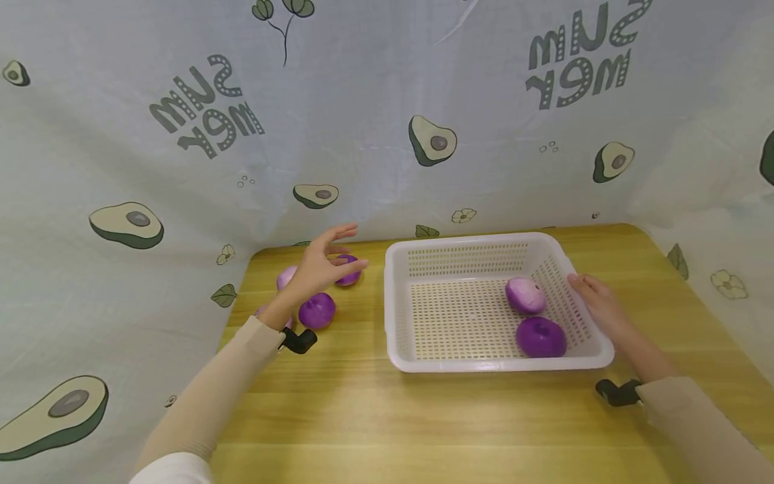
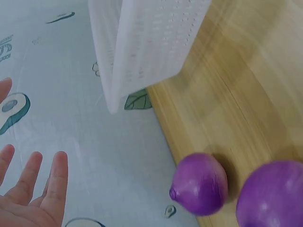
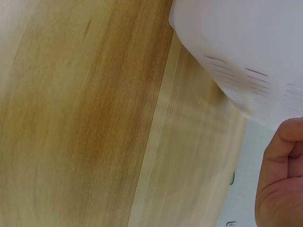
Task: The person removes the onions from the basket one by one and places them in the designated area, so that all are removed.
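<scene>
My left hand (image 1: pixel 317 269) hovers over the red onions on the left of the table, fingers spread and thumb apart. Just behind its fingers lies one onion (image 1: pixel 349 272), and a darker onion (image 1: pixel 317 311) lies below the wrist. Paler onions are partly hidden by the hand and forearm. In the left wrist view, the fingers (image 2: pixel 57 179) are extended and hold nothing. My right hand (image 1: pixel 598 306) grips the right rim of a white plastic basket (image 1: pixel 478 365). Inside the basket, at its right, sit a pale-topped onion (image 1: pixel 525 296) and a dark purple onion (image 1: pixel 541 337).
The wooden table (image 1: pixel 423 423) ends at a hanging cloth (image 1: pixel 363 134) printed with avocados, which stands close behind the basket. More cloth borders the left and right sides. Dark wrist mounts (image 1: pixel 299 341) are strapped to both arms.
</scene>
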The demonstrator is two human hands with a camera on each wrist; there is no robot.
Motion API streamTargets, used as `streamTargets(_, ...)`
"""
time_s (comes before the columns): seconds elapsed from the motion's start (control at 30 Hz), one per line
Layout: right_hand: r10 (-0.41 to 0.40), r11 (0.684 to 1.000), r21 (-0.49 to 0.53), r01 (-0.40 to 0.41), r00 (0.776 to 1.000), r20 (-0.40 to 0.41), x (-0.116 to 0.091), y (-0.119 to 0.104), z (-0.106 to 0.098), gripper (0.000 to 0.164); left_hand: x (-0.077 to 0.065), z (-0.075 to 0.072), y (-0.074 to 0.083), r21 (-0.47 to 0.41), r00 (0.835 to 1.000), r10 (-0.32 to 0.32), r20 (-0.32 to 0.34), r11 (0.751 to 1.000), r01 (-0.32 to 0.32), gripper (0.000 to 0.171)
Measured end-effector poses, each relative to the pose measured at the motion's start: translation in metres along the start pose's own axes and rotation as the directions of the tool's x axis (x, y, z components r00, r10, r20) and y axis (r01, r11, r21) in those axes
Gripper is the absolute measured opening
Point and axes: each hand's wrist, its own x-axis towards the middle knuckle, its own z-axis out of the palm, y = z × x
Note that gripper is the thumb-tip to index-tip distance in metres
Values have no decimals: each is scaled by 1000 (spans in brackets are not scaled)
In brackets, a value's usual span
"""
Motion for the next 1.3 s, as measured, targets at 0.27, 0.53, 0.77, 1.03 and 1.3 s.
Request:
streamTargets(0.27, -17, 1000, 3, 17, 1000, -1, 1, 3, -2, 63, 14, 27, 5, -24, 999, 17, 32, 1000, -16, 70)
streamTargets(0.53, -17, 1000, 2, 17, 1000, -8, 2, 1, -1, 63, 32, 51, 15, -114, 993, 76, 94, 991, -65, 68)
streamTargets(0.77, -13, 999, 31, 13, 1000, 0, 2, 3, -1, 59, 49, 78, 26, -184, 982, 100, 158, 980, -71, 69)
streamTargets(1.03, -8, 1000, 28, 8, 1000, 8, 3, 3, 0, 60, 62, 111, 32, -138, 966, 91, 244, 989, -59, 73)
streamTargets(1.3, 3, 1000, -7, -3, 1000, -13, 0, 0, 1, 62, 76, 151, 30, -111, 955, 84, 283, 992, -55, 73)
